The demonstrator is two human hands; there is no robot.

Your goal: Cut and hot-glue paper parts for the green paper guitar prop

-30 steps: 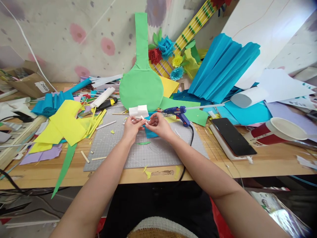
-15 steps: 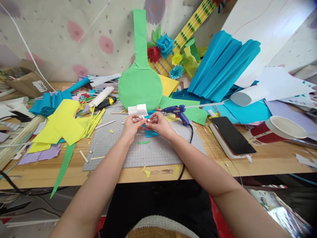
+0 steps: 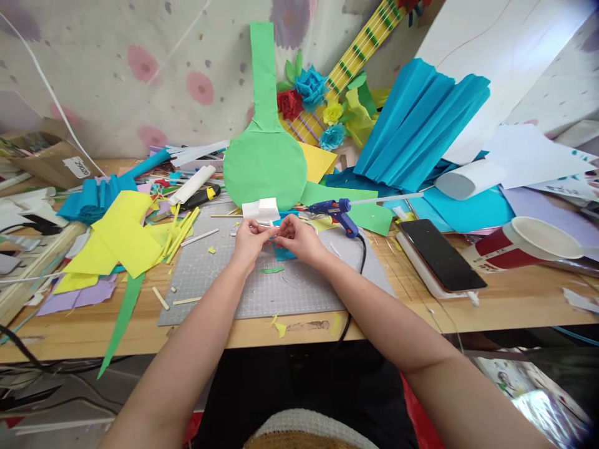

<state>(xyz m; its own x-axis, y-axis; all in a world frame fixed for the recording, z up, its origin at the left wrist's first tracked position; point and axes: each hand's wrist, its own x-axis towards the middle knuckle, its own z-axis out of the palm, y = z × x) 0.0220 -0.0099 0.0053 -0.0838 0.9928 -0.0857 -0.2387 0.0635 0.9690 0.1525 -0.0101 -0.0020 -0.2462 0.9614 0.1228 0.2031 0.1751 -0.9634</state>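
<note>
My left hand (image 3: 249, 240) and my right hand (image 3: 297, 237) meet over the far part of a grey cutting mat (image 3: 262, 288). Both are pinched on a small white stick piece (image 3: 274, 229) held between the fingertips. Under the hands lies a blue paper scrap (image 3: 282, 252). Just beyond them stands a small white foam block (image 3: 262, 209). A blue hot glue gun (image 3: 338, 214) lies to the right of my right hand, its black cord running off the table's front edge.
A green paper guitar shape (image 3: 264, 159) leans behind the mat. Yellow paper (image 3: 122, 234) and strips lie left, pleated blue paper (image 3: 416, 128) stands right. A phone (image 3: 441, 255) and a tipped red paper cup (image 3: 524, 244) lie right. Paper flowers (image 3: 309, 103) at the back.
The hands have stayed together over the mat, with only slight finger shifts on the small white piece. The view has shifted a little.
</note>
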